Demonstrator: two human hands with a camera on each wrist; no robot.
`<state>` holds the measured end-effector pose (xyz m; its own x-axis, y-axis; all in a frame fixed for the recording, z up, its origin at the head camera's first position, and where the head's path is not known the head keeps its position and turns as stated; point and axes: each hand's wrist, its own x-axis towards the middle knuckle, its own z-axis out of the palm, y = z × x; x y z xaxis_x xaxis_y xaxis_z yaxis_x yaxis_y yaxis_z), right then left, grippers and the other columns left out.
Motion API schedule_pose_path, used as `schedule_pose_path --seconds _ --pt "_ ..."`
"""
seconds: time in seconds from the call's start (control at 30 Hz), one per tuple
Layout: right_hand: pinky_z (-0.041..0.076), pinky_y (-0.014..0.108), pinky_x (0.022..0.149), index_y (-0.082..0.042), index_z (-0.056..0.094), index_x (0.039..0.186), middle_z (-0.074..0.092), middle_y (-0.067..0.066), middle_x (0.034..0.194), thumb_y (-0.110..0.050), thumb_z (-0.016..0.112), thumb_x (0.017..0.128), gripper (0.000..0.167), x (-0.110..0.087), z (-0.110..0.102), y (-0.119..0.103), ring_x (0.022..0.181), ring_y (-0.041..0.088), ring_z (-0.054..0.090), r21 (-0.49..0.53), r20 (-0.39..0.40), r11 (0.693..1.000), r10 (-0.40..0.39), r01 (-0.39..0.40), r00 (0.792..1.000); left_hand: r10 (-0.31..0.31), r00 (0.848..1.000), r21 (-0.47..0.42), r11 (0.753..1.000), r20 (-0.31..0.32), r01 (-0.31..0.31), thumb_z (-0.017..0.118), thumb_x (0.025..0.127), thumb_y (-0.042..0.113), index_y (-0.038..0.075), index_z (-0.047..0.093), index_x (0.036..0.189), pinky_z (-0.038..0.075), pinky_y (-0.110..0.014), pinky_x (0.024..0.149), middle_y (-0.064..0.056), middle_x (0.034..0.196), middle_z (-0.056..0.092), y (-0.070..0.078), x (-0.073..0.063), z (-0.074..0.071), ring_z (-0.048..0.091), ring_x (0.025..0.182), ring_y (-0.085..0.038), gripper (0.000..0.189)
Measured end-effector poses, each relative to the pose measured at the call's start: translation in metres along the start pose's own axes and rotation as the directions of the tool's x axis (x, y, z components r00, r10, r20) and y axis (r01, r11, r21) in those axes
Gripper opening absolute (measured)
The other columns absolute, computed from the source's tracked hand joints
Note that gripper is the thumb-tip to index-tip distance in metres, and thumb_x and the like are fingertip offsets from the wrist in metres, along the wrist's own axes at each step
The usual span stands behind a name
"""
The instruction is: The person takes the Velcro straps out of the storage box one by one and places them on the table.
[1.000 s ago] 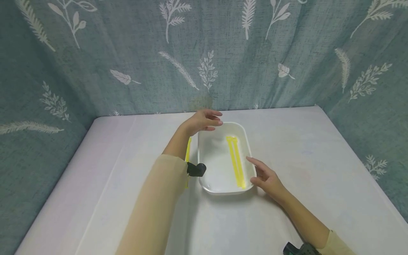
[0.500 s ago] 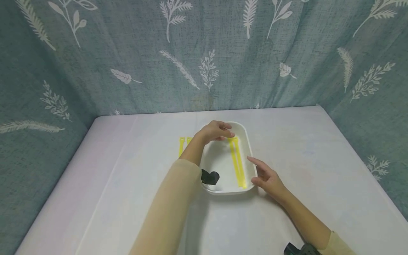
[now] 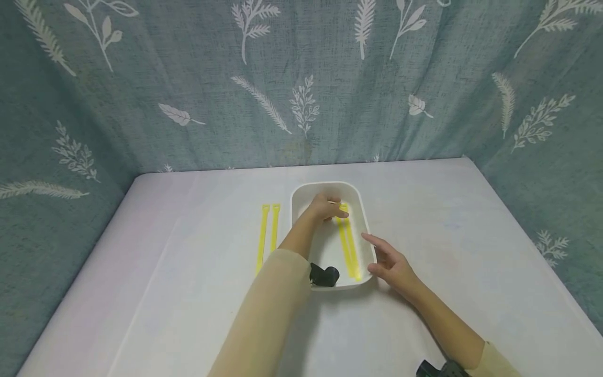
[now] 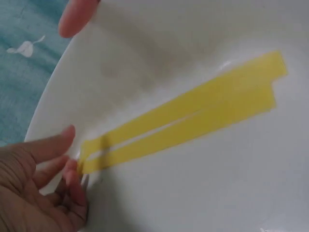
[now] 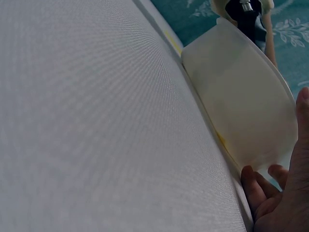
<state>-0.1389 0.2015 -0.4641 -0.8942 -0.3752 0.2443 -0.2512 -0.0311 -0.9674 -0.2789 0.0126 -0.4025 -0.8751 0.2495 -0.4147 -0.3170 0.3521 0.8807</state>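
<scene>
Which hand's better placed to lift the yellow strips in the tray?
Likely the left hand: it reaches inside the tray, right by the far ends of the yellow strips. The right hand is at the tray's right side, seemingly better placed to steady it.

Two yellow strips (image 4: 193, 100) lengthwise in white tray (image 3: 326, 248)

Your left hand (image 4: 29, 198) has its fingers (image 4: 55, 145) at the near ends of two flat yellow strips (image 4: 193, 99); whether they touch is hard to tell. From your fingers the strips run side by side, rightward and upward, across the white tray (image 4: 203, 188). Above your fingers, another fingertip (image 4: 77, 17) overlaps the tray's rim. Up and left of them shows teal cloth (image 4: 24, 92) with a white print (image 4: 26, 48).
</scene>
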Motion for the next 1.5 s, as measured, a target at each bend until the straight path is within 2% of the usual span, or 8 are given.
schedule_pose_path --seconds 0.1,0.23,0.33,0.43,0.47,0.6,0.7,1.5 --pt "0.054 0.027 0.083 0.001 0.035 0.142 0.031 0.036 0.143 0.0 0.06 0.09 0.057 0.0 0.001 0.0 0.114 0.011 0.057 -0.016 -0.01 1.0 0.007 -0.007 1.0 -0.029 0.998 -0.01 1.0 -0.052 0.029 0.076 0.075 -0.003 0.003 0.05 0.134 0.045 -0.037 0.099 -0.013 0.136 0.052 -0.004 0.007 0.002 0.05 0.122 -0.025 0.064" --pt "0.053 0.026 0.084 0.0 0.036 0.142 0.031 0.033 0.144 0.002 0.059 0.09 0.057 0.0 0.001 0.0 0.115 0.012 0.056 -0.045 -0.026 0.999 0.023 -0.024 0.999 0.002 0.996 0.008 1.0 -0.094 -0.002 0.083 0.063 -0.006 0.004 0.058 0.126 0.047 -0.025 0.068 -0.009 0.122 0.061 -0.021 0.033 0.0 0.052 0.078 -0.014 0.069" --pt "0.053 0.028 0.084 -0.001 0.036 0.142 0.03 0.032 0.145 0.001 0.059 0.09 0.057 -0.001 0.001 0.0 0.116 0.015 0.056 -0.053 -0.029 0.998 0.029 -0.031 0.999 0.023 0.995 0.015 1.0 -0.093 -0.022 0.086 0.055 -0.009 0.004 0.06 0.122 0.048 -0.025 0.07 -0.009 0.115 0.062 -0.031 0.048 -0.001 0.053 0.076 -0.015 0.073" --pt "0.054 0.029 0.084 -0.001 0.037 0.142 0.03 0.031 0.146 0.002 0.059 0.09 0.057 -0.001 0.002 0.0 0.116 0.016 0.056 -0.057 -0.028 0.998 0.032 -0.033 0.999 0.046 0.995 0.038 0.998 -0.087 -0.042 0.085 0.053 -0.011 0.002 0.061 0.12 0.049 -0.029 0.087 -0.012 0.112 0.061 -0.033 0.048 0.0 0.056 0.099 -0.02 0.072" --pt "0.054 0.029 0.084 -0.001 0.037 0.142 0.029 0.032 0.146 0.003 0.058 0.09 0.057 -0.001 0.002 0.0 0.116 0.016 0.056 -0.056 -0.027 0.998 0.031 -0.032 0.999 0.029 0.995 0.068 0.997 -0.095 -0.023 0.083 0.058 -0.013 0.002 0.059 0.123 0.047 -0.03 0.091 -0.013 0.115 0.059 -0.026 0.036 0.001 0.055 0.103 -0.022 0.071" --pt "0.054 0.028 0.084 -0.001 0.037 0.142 0.03 0.032 0.145 0.004 0.058 0.089 0.057 -0.001 0.002 0.0 0.115 0.013 0.056 -0.051 -0.029 0.998 0.027 -0.029 0.999 0.071 0.991 0.139 0.989 -0.116 -0.054 0.08 0.063 -0.011 0.001 0.06 0.121 0.046 -0.025 0.078 -0.009 0.103 0.056 -0.016 0.01 0.001 0.051 0.091 -0.018 0.063" --pt "0.054 0.028 0.083 -0.001 0.037 0.142 0.03 0.033 0.145 0.003 0.058 0.09 0.057 0.0 0.002 -0.001 0.114 0.012 0.057 -0.042 -0.026 0.999 0.024 -0.025 0.999 0.087 0.989 0.161 0.985 -0.122 -0.067 0.079 0.065 -0.01 0.001 0.06 0.121 0.043 -0.022 0.072 -0.005 0.096 0.052 -0.014 0.003 0.001 0.047 0.085 -0.015 0.061" --pt "0.054 0.026 0.083 -0.001 0.037 0.142 0.032 0.031 0.145 0.005 0.058 0.089 0.057 0.0 0.002 -0.001 0.116 0.006 0.055 -0.064 -0.039 0.997 0.038 -0.04 0.999 0.105 0.982 0.226 0.972 -0.157 -0.067 0.075 0.07 -0.009 0.001 0.065 0.11 0.041 -0.02 0.065 -0.005 0.091 0.049 -0.017 0.007 -0.002 0.046 0.08 -0.016 0.042"
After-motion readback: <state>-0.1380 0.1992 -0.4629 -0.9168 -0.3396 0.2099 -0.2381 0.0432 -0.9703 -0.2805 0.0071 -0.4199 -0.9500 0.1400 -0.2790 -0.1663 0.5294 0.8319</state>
